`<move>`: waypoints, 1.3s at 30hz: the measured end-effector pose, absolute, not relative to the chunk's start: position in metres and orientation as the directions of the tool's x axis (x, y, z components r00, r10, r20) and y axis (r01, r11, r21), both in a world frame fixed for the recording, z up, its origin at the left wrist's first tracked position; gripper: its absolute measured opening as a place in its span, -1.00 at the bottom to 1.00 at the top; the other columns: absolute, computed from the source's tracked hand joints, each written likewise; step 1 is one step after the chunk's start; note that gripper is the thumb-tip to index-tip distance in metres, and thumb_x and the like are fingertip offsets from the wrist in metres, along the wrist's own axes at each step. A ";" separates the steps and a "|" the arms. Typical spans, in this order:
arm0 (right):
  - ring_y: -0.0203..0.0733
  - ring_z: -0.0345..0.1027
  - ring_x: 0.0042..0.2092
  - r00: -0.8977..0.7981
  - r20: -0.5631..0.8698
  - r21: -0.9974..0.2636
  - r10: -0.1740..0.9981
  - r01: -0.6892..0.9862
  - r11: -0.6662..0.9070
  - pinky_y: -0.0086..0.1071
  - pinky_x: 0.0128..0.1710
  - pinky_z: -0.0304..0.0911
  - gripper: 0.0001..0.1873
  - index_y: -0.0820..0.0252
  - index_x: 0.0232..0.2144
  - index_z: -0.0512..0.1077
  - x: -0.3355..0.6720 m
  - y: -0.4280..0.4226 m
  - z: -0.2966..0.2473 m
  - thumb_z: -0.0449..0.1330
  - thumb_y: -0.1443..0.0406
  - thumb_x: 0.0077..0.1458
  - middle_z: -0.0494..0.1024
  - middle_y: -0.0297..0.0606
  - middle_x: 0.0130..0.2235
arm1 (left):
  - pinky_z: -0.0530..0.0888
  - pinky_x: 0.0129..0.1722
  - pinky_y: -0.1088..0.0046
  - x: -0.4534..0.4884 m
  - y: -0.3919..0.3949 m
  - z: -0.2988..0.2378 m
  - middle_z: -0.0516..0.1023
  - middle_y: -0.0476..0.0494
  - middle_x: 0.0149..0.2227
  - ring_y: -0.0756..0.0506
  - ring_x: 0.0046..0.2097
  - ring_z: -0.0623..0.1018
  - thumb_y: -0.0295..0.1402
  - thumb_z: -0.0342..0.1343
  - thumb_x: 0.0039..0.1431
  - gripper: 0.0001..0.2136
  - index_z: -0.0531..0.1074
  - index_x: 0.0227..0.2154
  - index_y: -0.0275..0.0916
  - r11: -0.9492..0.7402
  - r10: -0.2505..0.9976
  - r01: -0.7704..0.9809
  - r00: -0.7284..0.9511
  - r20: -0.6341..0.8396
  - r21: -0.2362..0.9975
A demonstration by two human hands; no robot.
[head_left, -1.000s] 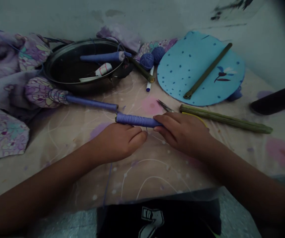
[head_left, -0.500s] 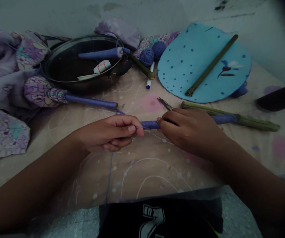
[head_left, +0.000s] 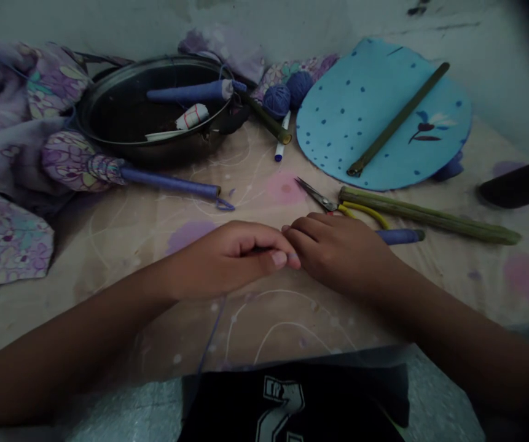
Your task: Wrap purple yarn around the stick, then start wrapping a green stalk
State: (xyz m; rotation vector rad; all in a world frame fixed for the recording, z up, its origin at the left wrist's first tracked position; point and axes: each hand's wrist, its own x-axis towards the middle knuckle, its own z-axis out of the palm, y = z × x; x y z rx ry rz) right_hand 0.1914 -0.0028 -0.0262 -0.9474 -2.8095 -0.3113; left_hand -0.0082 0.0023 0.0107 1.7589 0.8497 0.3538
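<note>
My right hand [head_left: 338, 252] is closed over a rod wrapped in purple thread [head_left: 400, 237], and only the rod's far end sticks out past the knuckles. My left hand [head_left: 227, 261] is curled beside it, with fingertips against the right hand's fingers. A thin purple thread [head_left: 213, 337] runs up from the cloth and disappears under my left hand. The part of the rod between my hands is hidden. Just behind my right hand lie small scissors with yellow handles [head_left: 317, 196] and a green bamboo stick [head_left: 430, 215].
A dark metal pan [head_left: 107, 104] holds a purple-wrapped stick and a white spool. Another wrapped stick [head_left: 167, 183] lies in front of it. Purple yarn balls [head_left: 276, 101], a marker [head_left: 280, 138], and a blue foam disc [head_left: 384, 116] with a bamboo stick stand behind.
My hands have come together, with the left moving right and closing against the right. The wrapped rod has shifted, so less of it shows. The scissors and green stick appear more clearly.
</note>
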 end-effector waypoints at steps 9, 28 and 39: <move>-0.19 0.36 -0.37 -0.828 0.331 0.095 0.453 0.507 0.857 -0.36 -0.43 0.22 -0.87 0.31 -0.40 0.41 0.186 -0.010 -0.028 0.07 0.39 0.12 0.51 -0.19 -0.41 | 0.36 -0.35 0.56 -0.026 0.030 0.002 0.50 -0.04 -0.35 0.05 -0.35 0.43 -0.41 -0.03 0.15 -0.86 0.42 -0.34 -0.29 -0.416 0.818 0.445 0.565 0.112 0.793; -0.23 0.34 -0.45 -0.685 0.318 0.061 0.656 0.705 0.706 -0.37 -0.47 0.09 -0.77 0.24 -0.44 0.40 0.196 -0.003 -0.016 0.02 0.25 0.15 0.49 -0.22 -0.46 | 0.07 -0.57 0.46 -0.027 0.011 0.002 0.44 -0.05 -0.51 -0.02 -0.51 0.36 -0.43 -0.09 0.19 -0.83 0.39 -0.43 -0.27 -0.816 0.559 0.571 0.819 0.133 -0.085; -0.24 0.38 -0.38 -0.751 0.473 -0.157 0.462 0.444 0.882 -0.38 -0.43 0.22 -0.84 0.26 -0.34 0.39 0.207 -0.002 -0.011 0.07 0.27 0.12 0.52 -0.20 -0.40 | 0.30 -0.48 0.60 -0.028 0.028 -0.015 0.38 0.03 -0.53 0.08 -0.49 0.36 -0.34 -0.10 0.21 -0.79 0.35 -0.46 -0.28 -0.481 0.528 0.296 0.849 0.003 0.825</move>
